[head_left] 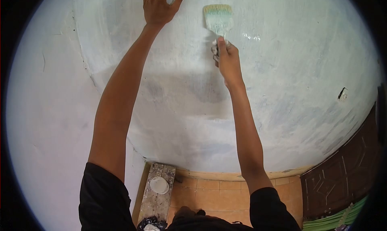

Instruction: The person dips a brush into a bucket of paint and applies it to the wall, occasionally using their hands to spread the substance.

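Note:
A wide paintbrush [218, 20] with pale, paint-wet bristles points upward against the wall [278, 69]. My right hand [228, 59] is wrapped round its handle, and white paint smears the fingers. Up at the top left of the brush, my left hand [160, 7] lies against the wall with its fingers spread and the thumb apart; its fingertips run out of the frame. A spot of white shows on that thumb tip. The wall has a pale, streaky coat, with wet shine beside the brush and greyer patches lower down.
Below stands a paint-spattered wooden bench [163, 172] with a round white lid or container [159, 185] on it. A dark plastic bag [151, 223] lies at its near end. Orange floor tiles [213, 197] run to a dark carved door [342, 166]. A small hole [342, 94] marks the wall.

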Motion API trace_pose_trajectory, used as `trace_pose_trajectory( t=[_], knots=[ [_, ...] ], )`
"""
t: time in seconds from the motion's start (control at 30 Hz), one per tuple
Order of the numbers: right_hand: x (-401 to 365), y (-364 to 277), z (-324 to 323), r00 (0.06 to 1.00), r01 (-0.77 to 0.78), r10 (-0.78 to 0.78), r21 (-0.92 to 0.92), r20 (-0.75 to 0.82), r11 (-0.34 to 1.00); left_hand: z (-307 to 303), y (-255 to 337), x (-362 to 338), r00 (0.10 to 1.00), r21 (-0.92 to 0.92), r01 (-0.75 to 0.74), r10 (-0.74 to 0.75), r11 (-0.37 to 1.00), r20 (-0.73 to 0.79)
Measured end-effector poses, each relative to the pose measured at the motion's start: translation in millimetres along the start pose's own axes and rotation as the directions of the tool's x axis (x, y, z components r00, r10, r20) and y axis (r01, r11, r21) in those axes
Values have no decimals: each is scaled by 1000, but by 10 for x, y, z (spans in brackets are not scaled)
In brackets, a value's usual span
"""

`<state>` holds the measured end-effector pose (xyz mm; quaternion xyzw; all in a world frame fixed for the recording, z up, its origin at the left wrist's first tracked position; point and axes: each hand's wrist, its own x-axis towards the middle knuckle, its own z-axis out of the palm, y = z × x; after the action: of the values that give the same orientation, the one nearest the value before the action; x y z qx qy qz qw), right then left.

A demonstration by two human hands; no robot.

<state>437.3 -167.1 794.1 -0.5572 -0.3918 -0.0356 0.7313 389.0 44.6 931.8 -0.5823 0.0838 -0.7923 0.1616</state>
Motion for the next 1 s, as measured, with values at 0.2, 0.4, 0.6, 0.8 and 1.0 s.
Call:
trace_pose_trajectory(
  t=[0.2,0.4,0.6,0.8,1.0],
  knots=[
    [-568,764,-125,992,-115,115,-11,-43,993,-15,11,-4,998,8,42,-43,999,45],
    [-820,459,-46,961,-251,256,61,-100,966,-38,5,17,996,-8,56,-55,998,68],
    [-205,122,25,993,-100,107,121,-52,988,5,-38,-30,997,-4,49,-49,999,55],
    [-1006,794,-12,928,-323,341,129,-150,937,-41,-11,-7,993,-35,74,-71,997,97],
    [-777,360,140,976,-117,112,-12,-185,993,-39,-13,0,988,-32,98,-93,995,120]
  ],
)
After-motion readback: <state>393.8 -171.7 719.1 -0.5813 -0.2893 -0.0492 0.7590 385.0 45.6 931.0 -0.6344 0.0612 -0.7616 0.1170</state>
